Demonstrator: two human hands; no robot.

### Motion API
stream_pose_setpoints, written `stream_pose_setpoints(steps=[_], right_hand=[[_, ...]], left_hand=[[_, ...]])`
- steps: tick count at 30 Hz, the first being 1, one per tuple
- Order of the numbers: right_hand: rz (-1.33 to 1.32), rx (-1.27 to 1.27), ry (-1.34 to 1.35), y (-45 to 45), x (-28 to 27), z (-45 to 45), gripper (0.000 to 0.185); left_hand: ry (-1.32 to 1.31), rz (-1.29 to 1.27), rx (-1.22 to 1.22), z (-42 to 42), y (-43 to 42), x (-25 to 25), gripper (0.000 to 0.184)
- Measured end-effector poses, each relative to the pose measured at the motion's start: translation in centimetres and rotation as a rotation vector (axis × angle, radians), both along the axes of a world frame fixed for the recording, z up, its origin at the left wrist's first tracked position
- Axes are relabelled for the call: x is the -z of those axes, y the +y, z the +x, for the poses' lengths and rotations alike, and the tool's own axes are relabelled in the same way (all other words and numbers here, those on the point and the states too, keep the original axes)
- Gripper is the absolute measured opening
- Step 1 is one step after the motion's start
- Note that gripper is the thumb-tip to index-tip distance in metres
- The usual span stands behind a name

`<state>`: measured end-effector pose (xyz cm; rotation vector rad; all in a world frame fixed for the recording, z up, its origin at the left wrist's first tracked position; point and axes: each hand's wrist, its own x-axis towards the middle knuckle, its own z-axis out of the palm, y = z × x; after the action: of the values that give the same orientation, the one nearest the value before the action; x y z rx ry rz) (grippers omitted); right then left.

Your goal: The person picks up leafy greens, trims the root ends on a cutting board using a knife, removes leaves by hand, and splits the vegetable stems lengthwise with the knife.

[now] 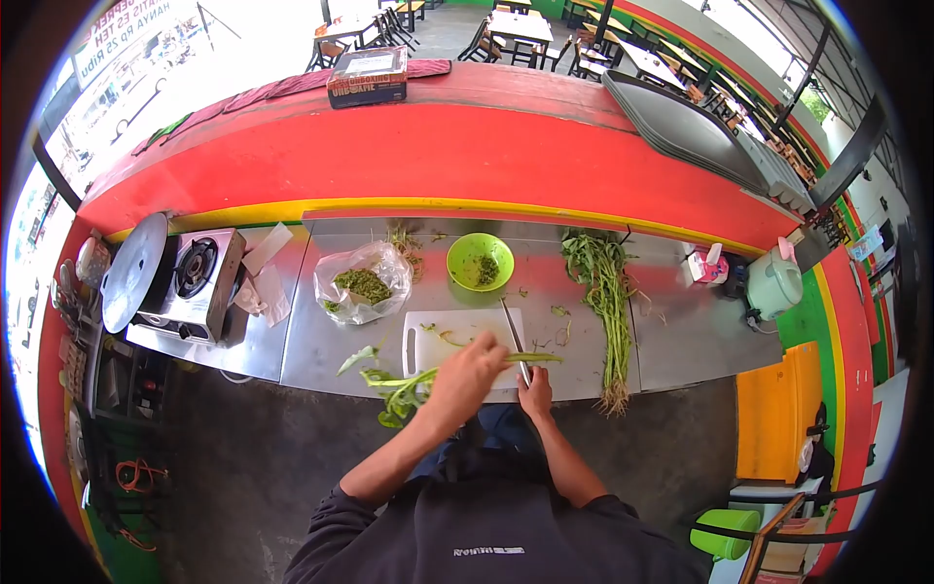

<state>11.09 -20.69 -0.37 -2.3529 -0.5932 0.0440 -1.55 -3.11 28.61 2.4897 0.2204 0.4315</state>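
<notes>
My left hand (469,375) is closed around a leafy green stalk (394,391). The leaves hang past the left side of the white cutting board (449,321), and the bare stem end points right, across the knife. In my right hand (534,394) is a knife (514,331), gripped by the handle, its blade pointing away from me over the board's right edge. Some green scraps lie on the board. Behind it stands a green bowl (454,261) with small cut green pieces inside. To the left, an open plastic bag (389,261) holds more cut greens.
A bunch of rooted leafy stalks (608,311) lies on the steel counter (671,336) at right. A gas stove (209,292) and large lid (138,273) are left. At far right stand a tissue pack (707,268) and rice cooker (775,284). A red ledge (467,146) bounds the back.
</notes>
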Motion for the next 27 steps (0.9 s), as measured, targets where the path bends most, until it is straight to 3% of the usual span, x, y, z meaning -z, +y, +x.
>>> stream_pose_setpoints(steps=[1,6,10,12,16,20,27], right_hand=[[-0.050,0.006,0.107,-0.1,-0.2,0.0,0.030],[-0.019,0.006,0.074,-0.1,-0.3,-0.1,0.030],[0.005,0.026,0.088,0.0,-0.5,-0.1,0.032],[0.006,0.023,0.097,0.0,-0.7,-0.1,0.032],[0.005,0.020,0.082,0.0,-0.6,-0.1,0.032],[0.027,0.002,0.076,-0.3,-0.4,0.1,0.033],[0.096,-0.040,0.099,-1.0,0.2,0.6,0.033]], left_hand=[[0.000,0.001,0.005,0.0,1.1,0.9,0.015],[0.265,0.115,-0.177,-0.6,5.1,3.2,0.017],[0.252,0.048,-0.162,-0.3,5.8,3.9,0.016],[0.128,-0.006,-0.119,0.7,6.8,6.9,0.015],[0.081,-0.081,-0.089,2.5,8.9,17.3,0.016],[0.079,-0.187,-0.182,2.2,7.9,26.7,0.019],[-0.012,-0.068,-0.265,1.4,6.0,28.1,0.022]])
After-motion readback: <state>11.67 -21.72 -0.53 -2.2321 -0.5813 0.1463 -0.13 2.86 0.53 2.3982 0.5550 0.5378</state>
